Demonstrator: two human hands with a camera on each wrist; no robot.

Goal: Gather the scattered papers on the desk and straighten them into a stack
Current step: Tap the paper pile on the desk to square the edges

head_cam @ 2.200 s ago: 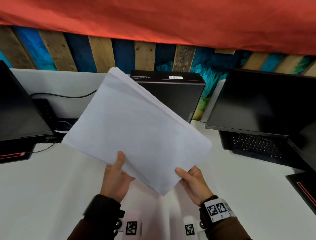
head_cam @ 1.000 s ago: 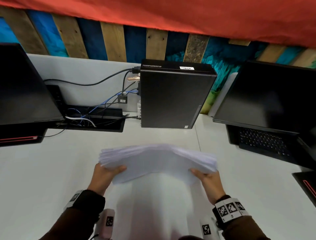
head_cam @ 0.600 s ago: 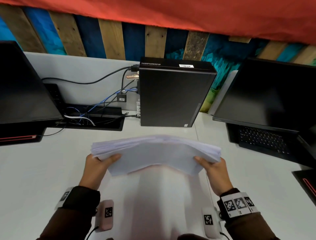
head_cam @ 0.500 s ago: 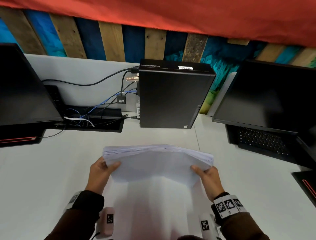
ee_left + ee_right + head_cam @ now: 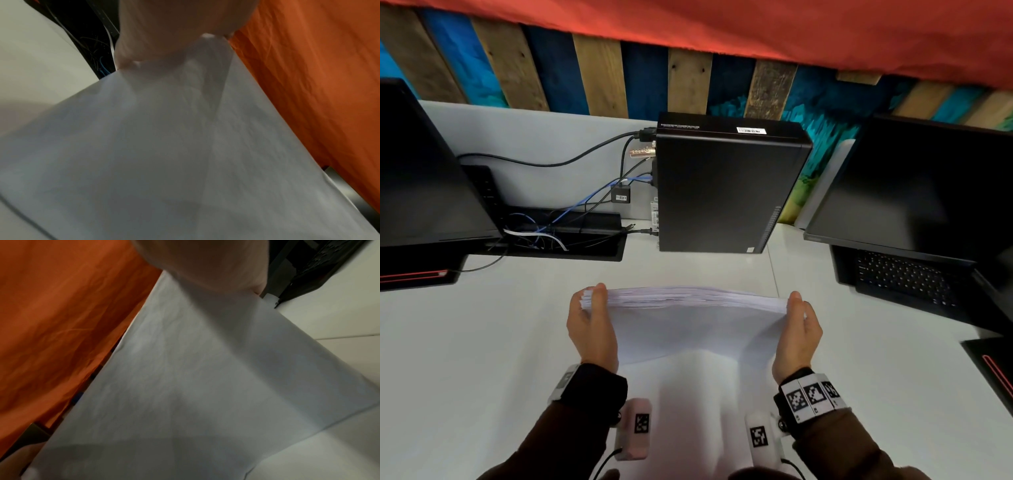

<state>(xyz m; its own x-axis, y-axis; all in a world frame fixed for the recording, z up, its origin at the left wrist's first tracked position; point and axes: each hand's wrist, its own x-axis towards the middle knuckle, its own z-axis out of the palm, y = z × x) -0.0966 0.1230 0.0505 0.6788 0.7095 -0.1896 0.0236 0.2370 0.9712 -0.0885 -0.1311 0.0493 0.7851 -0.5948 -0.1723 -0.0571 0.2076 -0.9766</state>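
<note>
A stack of white papers (image 5: 688, 322) stands upright on its long edge on the white desk (image 5: 465, 359), right in front of me. My left hand (image 5: 592, 325) grips its left side edge, thumb on the near face. On the opposite side edge my right hand (image 5: 796, 329) grips the same way. The sheets' top edges look nearly level, with a few corners sticking out at the top left. The left wrist view shows the paper face (image 5: 164, 146) below the left hand (image 5: 174, 24). The right wrist view is filled by the paper (image 5: 195, 378) under the right hand (image 5: 205, 259).
A black computer tower (image 5: 726, 185) stands behind the stack. Dark monitors flank it, one at the left (image 5: 421, 171) and one at the right (image 5: 914, 185), with a keyboard (image 5: 904, 274) under the right one. A cable tray (image 5: 565, 236) lies back left.
The stack was held up tilted, then brought down and bounced on the desk. Both hands have slid from the lower corners to the side edges, and the sheets sit more squarely.
</note>
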